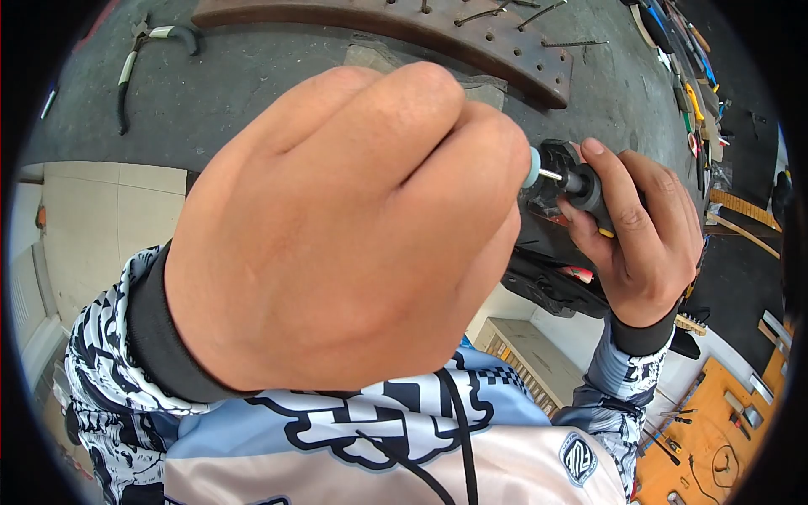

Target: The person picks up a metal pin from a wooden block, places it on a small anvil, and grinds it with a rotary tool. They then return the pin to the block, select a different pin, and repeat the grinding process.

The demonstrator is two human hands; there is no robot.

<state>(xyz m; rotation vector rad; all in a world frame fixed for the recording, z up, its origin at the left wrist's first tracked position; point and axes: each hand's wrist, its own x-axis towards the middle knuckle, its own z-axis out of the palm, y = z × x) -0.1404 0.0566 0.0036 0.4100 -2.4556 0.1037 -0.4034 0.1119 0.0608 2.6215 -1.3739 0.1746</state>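
My left hand (345,227) is very close to the camera, back up, with its fingers curled closed. A light-blue round piece (533,168) shows at its fingertips, and whatever else it grips is hidden. From that piece a thin metal shaft (550,175) reaches to the nose of a black tool (587,188). Fingers and thumb of my right hand (644,227) are wrapped round this tool at the right. Behind the shaft sits a dark clamp-like part (557,156), partly covered by my hands.
Pliers (128,71) lie on the grey bench (244,93) at the upper left. A brown block (404,27) with holes and metal bits spans the top. Many hand tools (694,101) line the upper right. A black bag (551,282) hangs below the bench edge.
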